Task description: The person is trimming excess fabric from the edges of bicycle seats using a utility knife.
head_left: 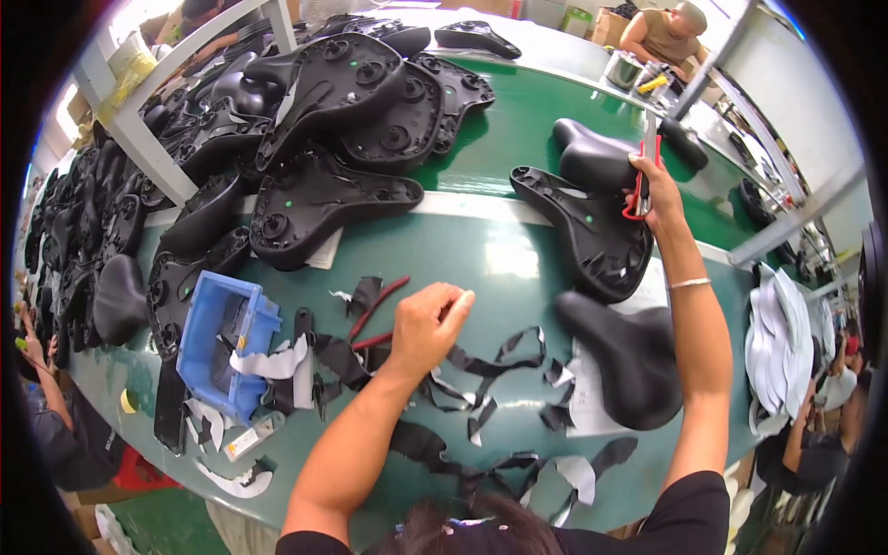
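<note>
My right hand is raised over the green table and grips red-handled scissors, just above an upturned black bicycle saddle shell. My left hand hovers with fingers pinched together over black and white trimmed scraps; whether it holds a scrap is unclear. A padded black saddle lies right side up near the front right. Another padded saddle sits behind the scissors.
A big heap of black saddle shells fills the back left. A blue bin stands at the front left, red-handled pliers beside it. White pads are stacked at the right. Other people work around the table.
</note>
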Available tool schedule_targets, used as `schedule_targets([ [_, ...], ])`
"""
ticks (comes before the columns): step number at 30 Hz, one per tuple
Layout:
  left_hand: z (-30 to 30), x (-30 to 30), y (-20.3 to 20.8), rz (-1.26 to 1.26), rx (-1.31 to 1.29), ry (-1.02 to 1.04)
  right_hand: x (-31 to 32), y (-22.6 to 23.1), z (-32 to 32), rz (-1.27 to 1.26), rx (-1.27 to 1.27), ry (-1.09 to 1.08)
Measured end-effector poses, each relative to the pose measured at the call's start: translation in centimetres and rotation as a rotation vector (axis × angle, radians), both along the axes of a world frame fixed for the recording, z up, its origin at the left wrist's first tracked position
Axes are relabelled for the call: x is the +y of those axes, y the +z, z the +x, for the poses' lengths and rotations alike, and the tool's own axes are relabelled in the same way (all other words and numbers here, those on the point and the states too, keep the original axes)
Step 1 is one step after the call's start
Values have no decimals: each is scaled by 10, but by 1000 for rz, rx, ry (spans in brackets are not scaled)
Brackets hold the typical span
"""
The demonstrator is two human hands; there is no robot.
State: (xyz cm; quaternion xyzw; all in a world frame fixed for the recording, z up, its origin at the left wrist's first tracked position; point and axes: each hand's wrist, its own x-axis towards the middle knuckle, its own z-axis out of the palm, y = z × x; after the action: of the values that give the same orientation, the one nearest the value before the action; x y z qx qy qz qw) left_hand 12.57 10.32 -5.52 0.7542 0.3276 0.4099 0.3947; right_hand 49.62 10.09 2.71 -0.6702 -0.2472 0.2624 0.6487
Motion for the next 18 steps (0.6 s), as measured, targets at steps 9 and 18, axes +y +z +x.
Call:
schedule_targets([
  [9,-28,-12,15,-644,-501,-253,-186,39,-209,117,-1508,493],
  [18,-123,-66,39,-973,-298,-227,-269,-9,-280,-25,-639,960],
])
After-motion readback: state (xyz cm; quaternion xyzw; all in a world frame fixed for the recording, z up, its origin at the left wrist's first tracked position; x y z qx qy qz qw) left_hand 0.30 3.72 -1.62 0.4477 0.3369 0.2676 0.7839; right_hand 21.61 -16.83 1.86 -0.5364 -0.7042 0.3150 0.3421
